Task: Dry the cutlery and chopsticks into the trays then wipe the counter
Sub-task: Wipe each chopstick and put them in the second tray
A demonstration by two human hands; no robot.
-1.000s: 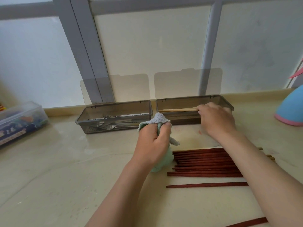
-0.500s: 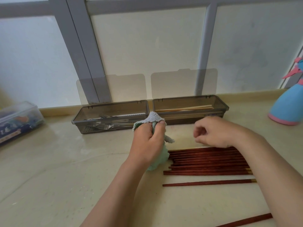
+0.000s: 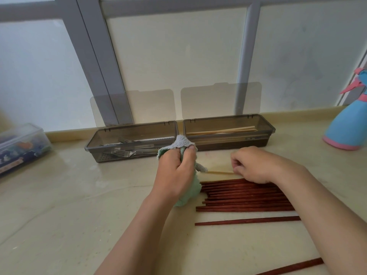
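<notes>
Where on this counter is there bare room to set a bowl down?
Bare counter spreads left of the left hand and its cloth, before the fork tray and clear box. Crowded: red chopsticks beside the right hand pinching a pale chopstick.

1. A single wide-angle camera worn on the person's head supplies the only view.
2. It faces forward and down, across the counter (image 3: 59, 215) toward the frosted window (image 3: 178, 56) at its far edge.
3. It sits close to the work. Both forearms enter from the bottom edge, and the left hand (image 3: 174, 175) and right hand (image 3: 256, 165) fall near the middle of the frame.
4. The left tray (image 3: 119, 158) and right tray (image 3: 238, 145) lie just beyond the hands, seen from above and in front.
</notes>
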